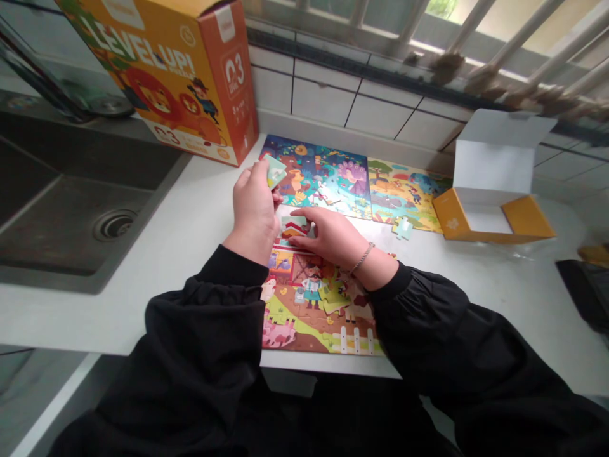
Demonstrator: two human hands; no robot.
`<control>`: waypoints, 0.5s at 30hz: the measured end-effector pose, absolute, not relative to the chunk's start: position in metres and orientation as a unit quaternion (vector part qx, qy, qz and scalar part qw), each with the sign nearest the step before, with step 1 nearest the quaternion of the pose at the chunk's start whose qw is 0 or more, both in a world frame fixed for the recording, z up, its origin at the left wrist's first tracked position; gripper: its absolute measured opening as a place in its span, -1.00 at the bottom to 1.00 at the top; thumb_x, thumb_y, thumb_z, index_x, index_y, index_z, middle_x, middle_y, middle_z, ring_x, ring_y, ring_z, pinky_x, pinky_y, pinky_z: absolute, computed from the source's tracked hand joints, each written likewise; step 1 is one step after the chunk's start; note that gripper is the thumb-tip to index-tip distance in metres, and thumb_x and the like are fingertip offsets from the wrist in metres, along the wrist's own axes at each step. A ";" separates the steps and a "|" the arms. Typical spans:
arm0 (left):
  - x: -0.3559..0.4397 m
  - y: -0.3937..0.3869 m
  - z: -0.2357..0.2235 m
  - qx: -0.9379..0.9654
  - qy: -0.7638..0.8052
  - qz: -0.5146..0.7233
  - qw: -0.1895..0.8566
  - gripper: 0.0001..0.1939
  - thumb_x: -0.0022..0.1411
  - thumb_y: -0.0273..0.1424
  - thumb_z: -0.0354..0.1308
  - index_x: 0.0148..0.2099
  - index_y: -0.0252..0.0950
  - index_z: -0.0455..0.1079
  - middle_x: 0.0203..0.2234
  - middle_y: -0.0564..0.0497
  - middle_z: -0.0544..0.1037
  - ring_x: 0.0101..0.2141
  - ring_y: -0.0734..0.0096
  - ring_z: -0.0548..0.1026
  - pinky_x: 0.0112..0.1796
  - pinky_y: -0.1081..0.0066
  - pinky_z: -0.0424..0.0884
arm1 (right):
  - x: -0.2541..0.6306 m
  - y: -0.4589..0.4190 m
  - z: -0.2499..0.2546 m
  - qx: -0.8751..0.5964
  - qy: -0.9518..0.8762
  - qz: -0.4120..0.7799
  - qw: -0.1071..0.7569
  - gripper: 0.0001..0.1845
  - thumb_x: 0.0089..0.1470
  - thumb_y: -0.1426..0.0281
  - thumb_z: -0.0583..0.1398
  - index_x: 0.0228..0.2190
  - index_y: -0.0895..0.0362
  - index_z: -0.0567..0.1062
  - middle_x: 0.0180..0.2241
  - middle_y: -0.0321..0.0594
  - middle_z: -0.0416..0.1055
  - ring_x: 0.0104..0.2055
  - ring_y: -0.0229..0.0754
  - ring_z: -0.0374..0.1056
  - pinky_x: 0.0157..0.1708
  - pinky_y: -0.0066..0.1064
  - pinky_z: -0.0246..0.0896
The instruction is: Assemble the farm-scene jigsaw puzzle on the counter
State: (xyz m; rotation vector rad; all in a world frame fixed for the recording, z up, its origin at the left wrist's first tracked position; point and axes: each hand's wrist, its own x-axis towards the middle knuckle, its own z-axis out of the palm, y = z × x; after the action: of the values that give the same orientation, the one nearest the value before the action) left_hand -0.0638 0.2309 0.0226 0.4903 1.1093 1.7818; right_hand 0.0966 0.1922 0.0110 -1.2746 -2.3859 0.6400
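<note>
Light green puzzle pieces (275,171) are pinched between the thumb and fingers of my left hand (254,206), raised over the counter. My right hand (328,235) has its thumb and fingers closed on a puzzle piece (294,227) with a red and orange pattern, at the top edge of a farm puzzle (304,317). That puzzle lies in front of me, partly covered by my right wrist and sleeve. A loose green piece (334,297) rests on top of it. Another loose pale piece (402,228) lies to the right of my right hand.
Behind my hands lie a dark blue puzzle (323,171) and a yellow puzzle (404,190). A large orange puzzle box (166,82) stands at the back left, beside the sink (95,235). An opened small yellow box (495,216) sits at the right, below the barred window.
</note>
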 end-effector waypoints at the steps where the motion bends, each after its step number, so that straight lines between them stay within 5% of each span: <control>1: -0.064 0.231 0.023 0.202 0.451 0.726 0.478 -0.68 0.31 -0.28 0.34 -0.35 -0.22 0.26 -0.57 0.15 0.28 -0.64 0.59 0.20 -0.63 0.53 0.14 | 0.097 0.193 0.010 -0.447 -0.847 0.221 0.185 -0.41 0.22 0.16 0.43 0.19 0.12 0.55 0.00 -0.08 0.59 -0.18 -0.13 0.43 -0.13 -0.30 0.30; 15: -0.059 0.229 0.022 0.226 0.459 0.692 0.509 -0.71 0.25 -0.29 0.35 -0.35 -0.23 0.28 -0.55 0.11 0.34 -0.62 0.58 0.26 -0.62 0.52 0.21 | 0.100 0.193 0.001 -0.434 -0.856 0.185 0.212 -0.61 0.29 0.09 0.38 0.00 0.08 0.65 -0.04 -0.12 0.37 -0.14 -0.13 0.38 -0.05 -0.26 0.36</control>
State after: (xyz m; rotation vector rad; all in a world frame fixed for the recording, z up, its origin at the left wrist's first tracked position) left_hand -0.0585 0.2292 0.0221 0.5433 1.1051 1.6680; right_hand 0.1003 0.1925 0.0006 -1.2053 -2.3782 0.5146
